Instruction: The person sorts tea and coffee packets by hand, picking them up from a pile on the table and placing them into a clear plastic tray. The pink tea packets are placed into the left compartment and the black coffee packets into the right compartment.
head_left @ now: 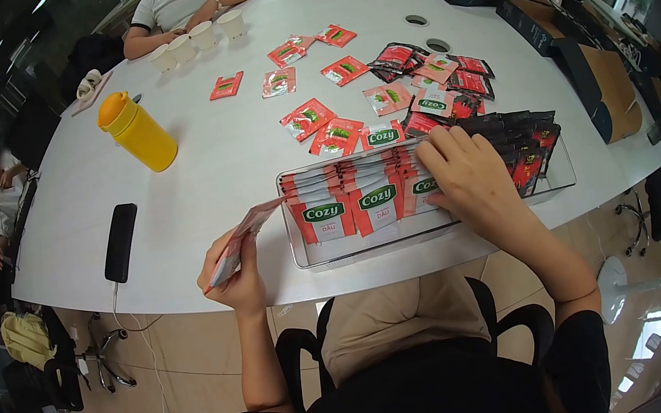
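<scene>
My left hand point(234, 275) is closed around a few pink-and-white tea sachets point(243, 234), held upright to the left of a clear tray point(338, 258). Inside the tray, red-and-white Cozy tea sachets point(378, 202) stand in rows, with black-and-red sachets point(525, 147) at the right end. My right hand point(465, 171) reaches over the third Cozy row, its fingers at the back and thumb at the front, gripping sachets that it partly covers. Behind the tray lies a loose pile of black and red sachets point(464, 107).
Loose red sachets point(307, 119) are scattered beyond the tray. A yellow bottle point(141, 136) and a black phone point(122, 242) with a cable are on the left. Paper cups point(203, 37) stand near a seated person point(188, 2). Open cardboard boxes point(596, 84) sit at the right edge.
</scene>
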Demonstrator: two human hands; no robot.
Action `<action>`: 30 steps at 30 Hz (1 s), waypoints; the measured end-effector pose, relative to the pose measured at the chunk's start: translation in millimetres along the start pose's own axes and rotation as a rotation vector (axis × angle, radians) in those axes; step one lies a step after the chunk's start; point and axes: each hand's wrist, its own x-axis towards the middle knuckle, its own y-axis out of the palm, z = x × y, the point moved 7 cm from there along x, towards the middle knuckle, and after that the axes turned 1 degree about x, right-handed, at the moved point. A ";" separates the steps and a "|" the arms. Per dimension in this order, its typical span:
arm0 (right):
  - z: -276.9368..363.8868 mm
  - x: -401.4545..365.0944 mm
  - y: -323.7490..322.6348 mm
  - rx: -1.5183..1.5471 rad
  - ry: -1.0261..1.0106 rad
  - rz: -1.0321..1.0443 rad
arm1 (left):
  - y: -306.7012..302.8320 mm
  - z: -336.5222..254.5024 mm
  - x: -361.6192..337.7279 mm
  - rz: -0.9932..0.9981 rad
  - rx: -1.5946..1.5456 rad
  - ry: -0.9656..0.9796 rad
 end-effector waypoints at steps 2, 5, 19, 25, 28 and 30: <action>-0.6 -1.8 1.0 -0.037 -0.008 0.002 | 1.4 -1.1 0.2 0.013 0.006 0.010; -1.6 -4.0 -5.6 0.044 0.016 0.002 | 4.9 -6.1 1.7 0.047 0.007 0.073; 43.9 -4.7 -54.9 0.773 -0.193 -0.292 | 31.1 -109.7 -7.8 0.278 0.243 0.698; 60.7 -22.3 -60.6 0.593 -0.545 -0.480 | 38.5 -118.9 -12.1 0.441 0.109 0.580; 47.6 -24.1 -61.3 0.771 -0.411 -0.541 | 34.5 -109.8 -9.9 0.356 -0.066 0.332; 38.2 -26.6 -62.5 0.862 -0.342 -0.571 | 30.0 -94.4 -14.4 0.404 -0.162 0.259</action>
